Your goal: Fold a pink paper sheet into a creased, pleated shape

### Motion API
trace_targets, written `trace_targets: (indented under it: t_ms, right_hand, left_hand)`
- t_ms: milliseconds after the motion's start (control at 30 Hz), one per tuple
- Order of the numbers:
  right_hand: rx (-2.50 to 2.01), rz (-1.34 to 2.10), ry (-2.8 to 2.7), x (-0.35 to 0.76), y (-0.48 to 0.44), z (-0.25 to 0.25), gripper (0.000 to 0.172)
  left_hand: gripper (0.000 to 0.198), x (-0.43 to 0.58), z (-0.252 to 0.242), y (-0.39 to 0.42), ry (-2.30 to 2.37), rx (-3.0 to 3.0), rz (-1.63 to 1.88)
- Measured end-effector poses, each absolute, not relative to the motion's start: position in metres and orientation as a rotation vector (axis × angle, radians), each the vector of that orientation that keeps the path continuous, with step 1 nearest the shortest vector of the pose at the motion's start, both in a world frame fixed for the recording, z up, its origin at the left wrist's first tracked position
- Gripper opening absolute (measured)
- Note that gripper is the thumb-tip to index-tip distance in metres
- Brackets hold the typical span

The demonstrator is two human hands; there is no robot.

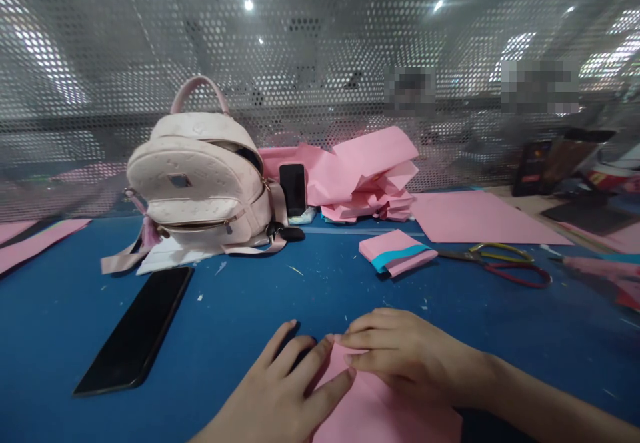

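- While a pale backpack (pixel 200 176) stands at the back of the blue counter (pixel 240 316), we find the pink paper (pixel 383 406) nearer to us than it and to its right.
- Our left hand (pixel 283 390) lies in front of the backpack and to its right, on the paper's left edge, with fingers (pixel 277 344) spread and released.
- Our right hand (pixel 420 350) is farther right of the backpack, fingers together at the paper's far end; we cannot tell whether they pinch or merely press.
- We judge the paper light, thin and flexible, easily creased or torn, and apt to slide.
- We would take it by its edges, pressing flat with the fingertips, since gripping the middle could buckle it.
- Right of the backpack we see a folded pink-and-blue piece (pixel 395 251) and scissors (pixel 493 263); nearer to us than the backpack lies a dark phone (pixel 135 330).
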State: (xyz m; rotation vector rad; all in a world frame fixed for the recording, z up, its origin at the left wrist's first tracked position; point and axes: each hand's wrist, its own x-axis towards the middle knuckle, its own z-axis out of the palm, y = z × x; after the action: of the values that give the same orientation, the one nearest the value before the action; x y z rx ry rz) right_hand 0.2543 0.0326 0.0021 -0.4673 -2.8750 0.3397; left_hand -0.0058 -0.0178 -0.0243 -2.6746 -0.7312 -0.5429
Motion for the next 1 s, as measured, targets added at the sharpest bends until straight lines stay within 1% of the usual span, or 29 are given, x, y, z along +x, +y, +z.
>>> trace_targets:
  t_ms: [133, 267, 433, 633, 800, 1000]
  right_hand:
    - [-0.494, 0.357, -2.881, 0.252, 0.03, 0.003, 0.028]
    - [-0.507, 0.416, -2.761, 0.251, 0.028, -0.001, 0.026]
    - [-0.479, 0.528, -2.668, 0.251, 0.028, -0.008, 0.029]
    - [-0.503, 0.595, -2.634, 0.251, 0.03, -0.009, 0.028]
    - [-0.502, 0.655, -2.625, 0.252, 0.033, -0.008, 0.026]
    - [-0.479, 0.655, -2.623, 0.254, 0.033, -0.013, 0.026]
  left_hand:
    - [0.039, -0.002, -0.029, -0.02, -0.784, -2.651, -0.59]
    - [0.038, -0.001, -0.032, -0.021, -0.796, -2.633, -0.618]
    - [0.038, -0.001, -0.03, -0.022, -0.794, -2.637, -0.579]
    - [0.035, -0.001, -0.033, -0.022, -0.803, -2.611, -0.61]
    - [0.034, 0.0, -0.033, -0.022, -0.801, -2.57, -0.578]
    - [0.039, -0.001, -0.028, -0.021, -0.772, -2.592, -0.499]
